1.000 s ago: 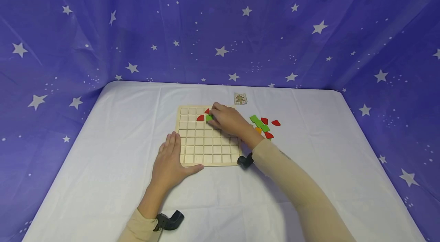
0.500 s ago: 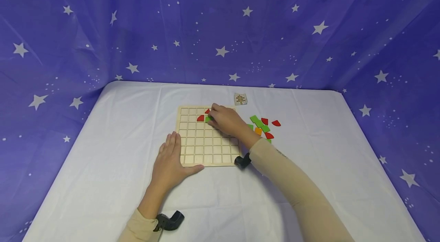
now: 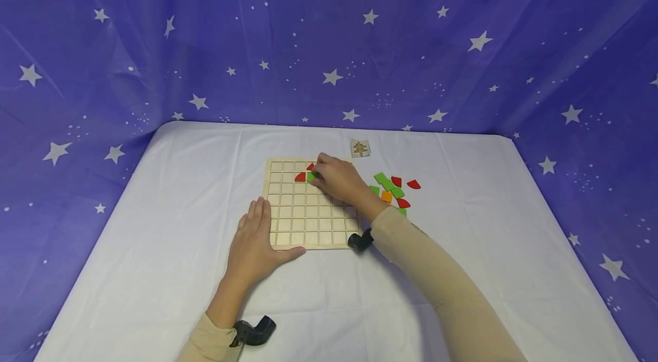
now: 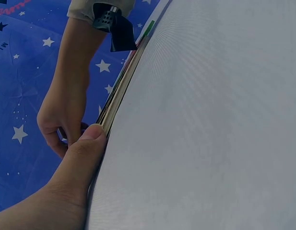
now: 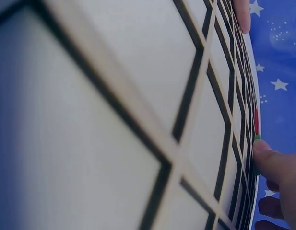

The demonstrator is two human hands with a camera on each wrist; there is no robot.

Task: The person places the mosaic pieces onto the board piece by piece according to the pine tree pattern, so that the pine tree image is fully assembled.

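A square wooden grid board [image 3: 312, 211] lies on the white cloth. My left hand [image 3: 251, 245] rests at its left edge and front left corner, fingers straight and thumb along the front edge. Over the upper part of the board, my right hand [image 3: 339, 179] pinches a green piece [image 3: 311, 177] beside a red quarter-round piece [image 3: 300, 177]. Just behind is a small red piece [image 3: 310, 167], partly covered by the fingers. The right wrist view shows the thumb [image 5: 267, 155] against the green edge [image 5: 257, 137], with a red edge [image 5: 256, 120] beyond.
Right of the board lie several green pieces [image 3: 388, 185], red pieces [image 3: 413, 184] and an orange piece [image 3: 386, 196]. A small patterned card [image 3: 360, 148] is behind the board. A blue starry curtain [image 3: 329, 42] surrounds the table's back and sides.
My right forearm has shifted slightly left, uncovering more of the loose pieces. The right fingers have moved only slightly around the green piece. My left hand has stayed in place.
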